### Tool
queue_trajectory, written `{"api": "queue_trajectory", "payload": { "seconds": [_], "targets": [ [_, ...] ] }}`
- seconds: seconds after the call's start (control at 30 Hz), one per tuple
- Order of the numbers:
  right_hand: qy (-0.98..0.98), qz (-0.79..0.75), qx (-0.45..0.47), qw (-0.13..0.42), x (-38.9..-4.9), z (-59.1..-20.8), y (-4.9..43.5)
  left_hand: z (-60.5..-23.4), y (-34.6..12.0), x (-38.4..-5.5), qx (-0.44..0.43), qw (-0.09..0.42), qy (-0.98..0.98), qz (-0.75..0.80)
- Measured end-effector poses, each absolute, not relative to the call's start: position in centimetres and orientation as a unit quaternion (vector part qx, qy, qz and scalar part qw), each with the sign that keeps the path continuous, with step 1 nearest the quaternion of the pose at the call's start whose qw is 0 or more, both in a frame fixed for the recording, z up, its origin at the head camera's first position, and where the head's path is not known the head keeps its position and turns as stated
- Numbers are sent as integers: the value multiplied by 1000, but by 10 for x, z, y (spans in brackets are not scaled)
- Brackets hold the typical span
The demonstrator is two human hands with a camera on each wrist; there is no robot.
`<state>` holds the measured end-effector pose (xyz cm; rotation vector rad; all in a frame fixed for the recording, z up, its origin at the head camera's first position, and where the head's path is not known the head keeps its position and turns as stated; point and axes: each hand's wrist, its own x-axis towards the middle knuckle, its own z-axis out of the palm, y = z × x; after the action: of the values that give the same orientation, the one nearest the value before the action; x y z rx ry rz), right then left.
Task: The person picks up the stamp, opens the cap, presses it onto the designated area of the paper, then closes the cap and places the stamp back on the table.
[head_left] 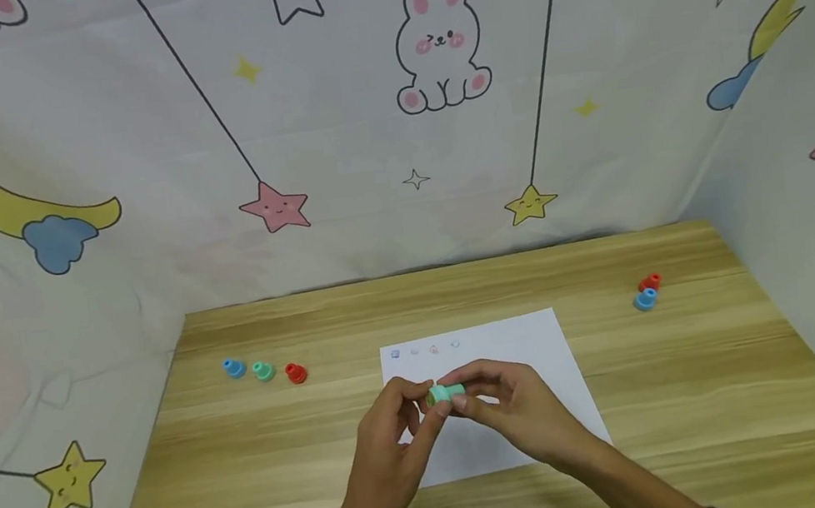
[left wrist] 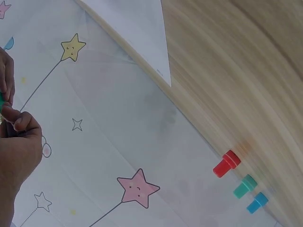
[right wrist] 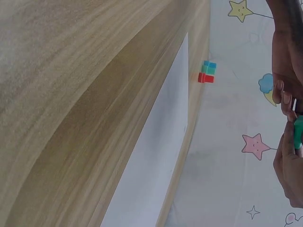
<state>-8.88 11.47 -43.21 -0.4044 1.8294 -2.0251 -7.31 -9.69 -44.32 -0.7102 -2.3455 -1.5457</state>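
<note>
Over the paper, a small mint-green toy stamp lies sideways between both hands. The left hand pinches its wider end, which shows a yellowish face. At the narrow handle end, the right hand grips with thumb and fingers. Beneath them is a white sheet of paper with several small faint coloured marks along its top edge. In the left wrist view the left hand sits at the left edge, with the stamp barely showing; the right wrist view catches the green stamp at its right edge.
On the wooden table's left side stand a blue stamp, a green stamp and a red stamp. Towards the back right, another red stamp sits against another blue stamp. A patterned cloth hangs behind and at both sides.
</note>
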Motion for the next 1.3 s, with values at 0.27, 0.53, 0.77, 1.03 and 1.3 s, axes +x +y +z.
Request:
{"api": "queue_trajectory", "payload": {
  "seconds": [0.27,0.53,0.77,1.03,1.3],
  "targets": [
    [664,-713,-154,166,-83,-435,118,-445,-96,-73,-278,100,-771,-565],
    [592,-761,-189,185,-83,-438,111,-441,-105,-68,-247,93,-794,-547],
    [573,-785,-161,173,-85,-437,104,-439,-110,-65,-235,125,-834,-483],
    [659,-731,-136,114,-85,-438,101,-436,-110,-59,-218,122,-860,-446],
    [723,-669,-155,71,-81,-439,93,-440,-108,-60,-202,123,-843,-483]
  ]
}}
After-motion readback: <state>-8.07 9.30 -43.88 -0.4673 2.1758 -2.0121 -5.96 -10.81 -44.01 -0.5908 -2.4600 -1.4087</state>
